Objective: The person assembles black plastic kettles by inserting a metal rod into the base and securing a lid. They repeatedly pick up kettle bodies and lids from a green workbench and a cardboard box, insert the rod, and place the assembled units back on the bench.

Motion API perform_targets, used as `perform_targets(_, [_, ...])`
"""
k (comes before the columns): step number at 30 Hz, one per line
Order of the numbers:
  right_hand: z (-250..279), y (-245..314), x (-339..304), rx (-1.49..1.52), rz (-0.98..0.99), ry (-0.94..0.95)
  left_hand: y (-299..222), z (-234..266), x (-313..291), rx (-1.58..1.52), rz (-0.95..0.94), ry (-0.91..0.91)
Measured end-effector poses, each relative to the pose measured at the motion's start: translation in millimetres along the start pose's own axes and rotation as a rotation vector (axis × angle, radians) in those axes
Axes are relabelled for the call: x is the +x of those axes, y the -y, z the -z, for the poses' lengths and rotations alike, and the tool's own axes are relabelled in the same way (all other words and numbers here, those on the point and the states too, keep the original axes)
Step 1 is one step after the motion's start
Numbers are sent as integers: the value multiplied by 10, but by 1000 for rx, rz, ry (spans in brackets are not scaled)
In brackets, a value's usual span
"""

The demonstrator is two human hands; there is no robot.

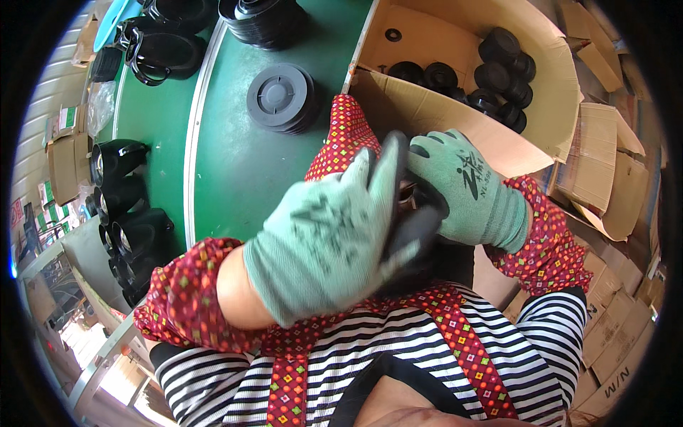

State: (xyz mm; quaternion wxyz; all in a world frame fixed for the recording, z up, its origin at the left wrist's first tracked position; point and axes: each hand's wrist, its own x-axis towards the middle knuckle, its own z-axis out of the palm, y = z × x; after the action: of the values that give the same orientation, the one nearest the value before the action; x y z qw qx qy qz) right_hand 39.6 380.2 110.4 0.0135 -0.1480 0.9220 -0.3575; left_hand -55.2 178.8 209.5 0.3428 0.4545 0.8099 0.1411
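Both my hands wear mint-green gloves with dark palms and meet close in front of my apron. My left hand (327, 235) has its fingers partly spread and smeared by motion, reaching toward the right one. My right hand (462, 181) has its fingers curled round a small dark thing (407, 196) with a brownish, shiny patch. Most of that thing is hidden between the gloves, so its kind cannot be made out. Beyond my left hand, a stack of black ribbed discs (281, 96) lies on the green table (235, 171).
An open cardboard box (455, 117) with several black round knob-like parts (498, 75) stands at the far right. Another black disc stack (262, 21) sits at the back. Glossy black pots (167, 53) line the left, past a pale metal strip (196, 121). Folded cartons (605, 164) lie right.
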Motion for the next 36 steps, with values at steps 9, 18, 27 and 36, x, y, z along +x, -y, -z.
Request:
perform_targets(9, [218,686,-121,-332,-313,131,1069,-370,700,-314,-426,-28])
perform_targets(18, [222,952,-3,-490,-452,146,1251,-692,1134,-428,-580,-158])
perform_targets(27, [92,745,-426,-247,-3,-246,1473,-747,256,-618,-136,-679])
perform_targets(36, [-419,451,-357,291,6,-478,2559,-1841,-1176,-8,484,-749])
